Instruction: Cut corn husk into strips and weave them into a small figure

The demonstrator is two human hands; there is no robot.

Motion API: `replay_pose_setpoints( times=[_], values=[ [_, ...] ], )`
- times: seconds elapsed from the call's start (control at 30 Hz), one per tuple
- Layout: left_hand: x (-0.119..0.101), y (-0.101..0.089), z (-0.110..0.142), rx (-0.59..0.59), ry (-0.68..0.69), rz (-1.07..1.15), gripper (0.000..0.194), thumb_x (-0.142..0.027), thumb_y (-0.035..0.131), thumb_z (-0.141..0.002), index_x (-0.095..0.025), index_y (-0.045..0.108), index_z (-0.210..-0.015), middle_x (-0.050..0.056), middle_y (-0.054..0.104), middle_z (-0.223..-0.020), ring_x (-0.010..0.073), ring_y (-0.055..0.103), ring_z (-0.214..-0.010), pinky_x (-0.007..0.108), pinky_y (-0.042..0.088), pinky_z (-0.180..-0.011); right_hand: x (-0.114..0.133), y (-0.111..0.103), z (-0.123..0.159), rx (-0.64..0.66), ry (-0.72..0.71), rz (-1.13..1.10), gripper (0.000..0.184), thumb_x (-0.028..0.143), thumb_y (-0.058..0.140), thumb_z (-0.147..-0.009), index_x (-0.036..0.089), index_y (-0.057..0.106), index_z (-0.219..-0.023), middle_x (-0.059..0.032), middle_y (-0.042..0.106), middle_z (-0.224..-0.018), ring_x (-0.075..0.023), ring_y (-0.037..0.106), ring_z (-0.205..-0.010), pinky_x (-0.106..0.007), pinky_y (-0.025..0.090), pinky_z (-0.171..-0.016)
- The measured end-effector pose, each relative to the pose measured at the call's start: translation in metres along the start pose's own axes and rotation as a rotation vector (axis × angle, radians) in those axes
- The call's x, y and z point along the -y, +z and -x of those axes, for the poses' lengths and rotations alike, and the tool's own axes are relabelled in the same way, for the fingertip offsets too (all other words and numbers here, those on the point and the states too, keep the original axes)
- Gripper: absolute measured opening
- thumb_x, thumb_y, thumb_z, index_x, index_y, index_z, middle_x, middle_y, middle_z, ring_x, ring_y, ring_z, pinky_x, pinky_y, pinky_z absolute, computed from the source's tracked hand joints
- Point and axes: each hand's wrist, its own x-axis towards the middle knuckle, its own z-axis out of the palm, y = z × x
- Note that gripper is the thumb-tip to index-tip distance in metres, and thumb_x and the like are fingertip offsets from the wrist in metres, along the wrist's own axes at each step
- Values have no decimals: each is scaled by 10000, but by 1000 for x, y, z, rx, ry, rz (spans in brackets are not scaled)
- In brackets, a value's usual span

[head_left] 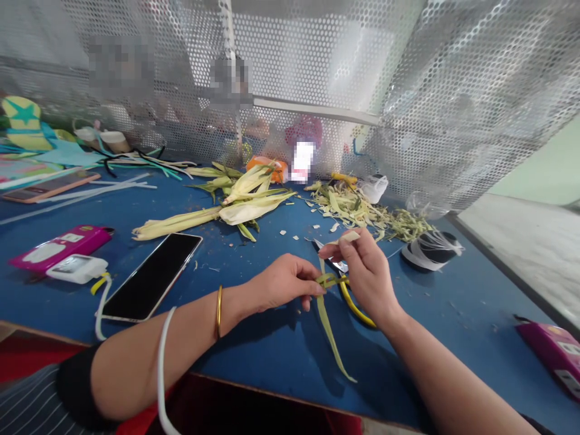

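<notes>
My left hand [283, 287] and my right hand [365, 272] meet above the blue table [254, 356]. Both pinch one narrow green-yellow leaf strip [330, 329]. The strip is knotted or folded between my fingertips, and its long end hangs down toward the table's near edge. My right fingers also hold the strip's pale upper end. A gold bangle circles my left wrist. Yellow-handled scissors [348, 299] lie on the table under my right hand, partly hidden by it.
A pile of corn husks [235, 205] and leaf scraps [362, 211] lie further back. A black phone [151, 275], a pink case [61, 244] and a white device [77, 267] sit at left, a roll of line [430, 249] at right. Perforated metal screens stand behind.
</notes>
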Motion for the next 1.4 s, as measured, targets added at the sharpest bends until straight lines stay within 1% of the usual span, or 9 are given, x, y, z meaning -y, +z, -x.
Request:
replay_pose_setpoints(
  times=[0.33,0.47,0.53,0.73,1.03,1.13,1.23,1.33,1.4],
  values=[
    [1,0,-1,-89,-87,57,196,-322,758,-666,-156,667,-612,0,605,-505,114,562,-465,224,430,-508,-2,2,6,150,-87,57,101,347,463,-979,252,498,-982,-51,707,-951,-195,679,-925,-326,501,-799],
    [-8,-2,-1,-285,-31,84,171,-266,711,-735,-148,676,-616,-3,609,-507,88,563,-473,202,398,-525,-3,-10,-5,-265,-231,186,208,343,630,-877,231,557,-1036,-45,628,-954,-189,603,-893,-336,462,-834],
    [-8,-3,-2,-334,5,121,161,-247,701,-748,-143,684,-626,3,628,-536,89,582,-493,208,421,-560,-5,-15,-12,-431,-119,112,272,395,686,-827,219,581,-1006,-4,574,-813,-162,553,-735,-303,453,-711],
    [2,-3,-4,-282,78,48,168,-269,691,-751,-146,692,-636,9,650,-582,102,595,-526,226,443,-595,-8,-7,-12,82,319,-214,373,506,747,-733,180,589,-647,29,528,-551,-97,436,-490,-254,374,-515],
    [6,-4,-6,-172,-35,152,192,-312,740,-726,-127,708,-681,24,653,-597,104,608,-517,212,427,-528,-19,-2,-11,-31,402,-280,378,496,791,-649,146,673,-730,-12,633,-636,-115,542,-502,-272,459,-544],
    [4,-4,-8,-246,-85,268,158,-262,752,-721,-127,694,-663,11,633,-573,111,619,-512,215,437,-523,-19,-9,-11,-134,219,-3,330,471,678,-797,166,661,-922,-31,663,-774,-160,609,-630,-316,485,-635],
    [1,-4,-9,-312,-98,394,136,-220,776,-691,-120,690,-661,15,646,-598,118,633,-529,241,482,-580,-9,-13,-4,-244,-292,440,185,334,628,-885,195,636,-1006,-28,644,-816,-183,610,-765,-335,457,-731],
    [1,-3,-8,-328,-62,454,137,-201,780,-669,-111,682,-634,4,626,-580,82,576,-512,214,445,-560,3,-7,7,173,-845,769,79,197,573,-929,200,645,-963,-22,655,-787,-168,580,-734,-339,412,-756],
    [2,-2,-7,-327,-47,469,144,-209,775,-658,-110,676,-618,-7,606,-561,61,522,-503,194,382,-516,6,2,14,402,-999,930,173,135,494,-954,162,648,-1026,-34,649,-775,-175,562,-717,-358,399,-778]
  ],
)
